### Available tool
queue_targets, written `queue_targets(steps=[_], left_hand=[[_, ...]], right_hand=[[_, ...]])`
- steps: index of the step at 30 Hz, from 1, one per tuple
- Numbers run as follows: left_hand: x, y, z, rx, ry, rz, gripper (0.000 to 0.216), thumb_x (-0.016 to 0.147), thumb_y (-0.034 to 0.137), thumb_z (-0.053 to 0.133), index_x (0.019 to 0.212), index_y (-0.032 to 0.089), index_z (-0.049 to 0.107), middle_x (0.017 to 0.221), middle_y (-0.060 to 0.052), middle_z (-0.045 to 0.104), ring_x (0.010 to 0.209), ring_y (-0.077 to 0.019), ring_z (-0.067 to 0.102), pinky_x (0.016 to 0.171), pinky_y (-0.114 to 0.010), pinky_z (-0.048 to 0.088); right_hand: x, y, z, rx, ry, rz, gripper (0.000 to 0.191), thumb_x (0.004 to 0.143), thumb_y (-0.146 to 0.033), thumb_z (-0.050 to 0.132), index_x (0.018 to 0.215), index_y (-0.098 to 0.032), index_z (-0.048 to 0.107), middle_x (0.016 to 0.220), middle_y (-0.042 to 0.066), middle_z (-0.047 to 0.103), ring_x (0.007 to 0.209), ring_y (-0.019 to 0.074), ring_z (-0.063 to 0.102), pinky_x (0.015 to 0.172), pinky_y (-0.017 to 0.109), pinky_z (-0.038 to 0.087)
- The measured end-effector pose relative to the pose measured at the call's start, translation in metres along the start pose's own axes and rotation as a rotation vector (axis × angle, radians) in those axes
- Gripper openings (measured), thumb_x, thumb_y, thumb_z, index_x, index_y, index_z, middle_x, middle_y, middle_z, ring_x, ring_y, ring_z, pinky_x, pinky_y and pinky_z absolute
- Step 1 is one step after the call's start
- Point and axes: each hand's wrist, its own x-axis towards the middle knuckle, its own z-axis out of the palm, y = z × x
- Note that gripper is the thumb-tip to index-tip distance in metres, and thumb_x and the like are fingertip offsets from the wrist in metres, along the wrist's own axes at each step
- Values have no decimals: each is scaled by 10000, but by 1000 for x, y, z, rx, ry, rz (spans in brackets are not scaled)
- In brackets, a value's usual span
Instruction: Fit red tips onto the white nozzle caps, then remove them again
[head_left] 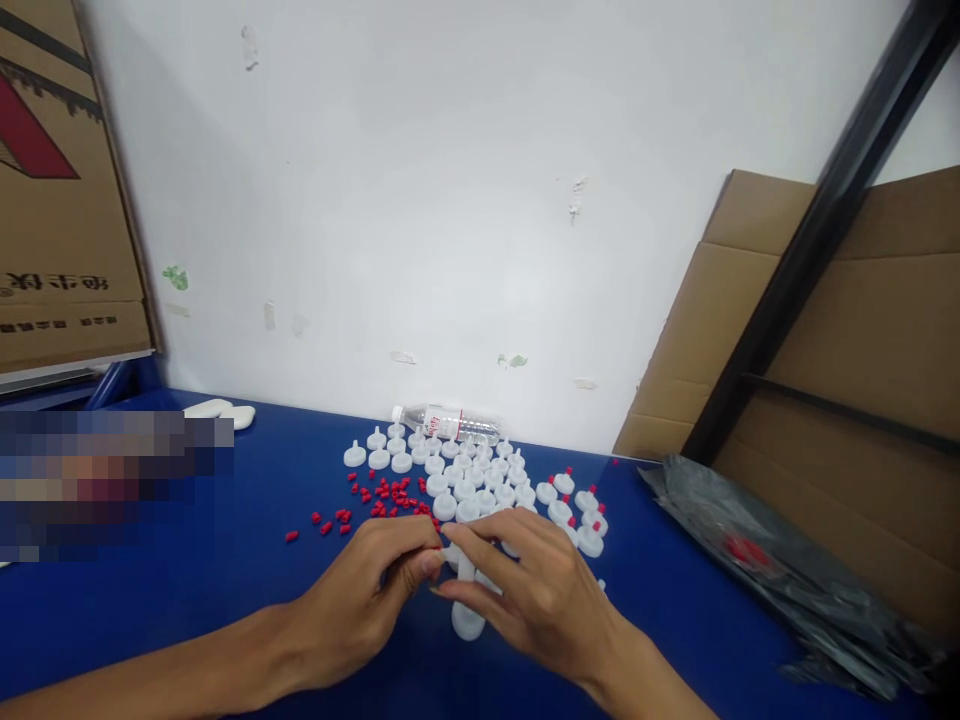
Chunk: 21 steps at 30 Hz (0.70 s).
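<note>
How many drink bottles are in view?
1: the bottle lies on its side on the blue table, by the wall, behind the white pieces. The pixelated patch at left could hide more.

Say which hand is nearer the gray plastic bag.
Right. The right hand is to the left of the gray plastic bag; the left hand is farther left, beyond the right.

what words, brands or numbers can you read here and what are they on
Carton: what looks like "®" beside large dark characters, seemingly upside down, not surely readable; the line of smaller characters is too blurred to read.
Bottle: red print, too small to read.
</note>
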Motion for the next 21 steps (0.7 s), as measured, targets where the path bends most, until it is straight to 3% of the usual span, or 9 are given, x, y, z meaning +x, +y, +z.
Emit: queue_targets(steps=[5,8,11,15,19,21], left_hand=[[-2,2,0,135,-11,57,294,1031,272,381,785,189,520,661,34,509,571,-108,445,567,-233,324],[-3,4,-4,225,-26,59,233,1028,260,374,988,207,597,782,10,632,631,-121,544,609,-234,366],[-3,0,-8,275,-20,20,249,1020,249,372,1107,225,604,894,-7,691,657,-127,589,634,-235,402],[-2,-10,-8,315,-37,-82,267,1013,263,370,1076,225,627,796,0,673,572,-125,556,588,-240,405],[0,-12,-6,323,-68,-130,273,1004,262,366,1051,231,633,789,3,663,559,-126,542,575,-248,394],[0,-11,-6,319,-80,-134,273,999,251,364,1037,230,634,800,5,664,557,-124,535,571,-251,388]], right_hand=[[4,9,-11,52,-153,71,298,959,-366,586,1214,-212,590,1088,65,720,949,192,676,817,335,507],[3,15,-15,89,-237,139,257,973,-333,559,1208,-234,583,1138,49,711,985,183,668,847,331,490],[0,27,-21,42,-219,195,197,976,-267,519,1154,-222,591,1112,60,713,954,192,663,866,355,472],[-8,54,-43,-56,-233,451,168,948,-307,530,1079,-236,608,1047,58,710,948,226,645,835,367,474],[-24,86,-77,16,-380,680,215,910,-440,566,909,-245,658,1165,45,670,983,218,631,840,335,470],[-37,100,-93,82,-503,770,277,859,-507,614,863,-244,700,1004,34,698,823,186,626,724,290,467]])
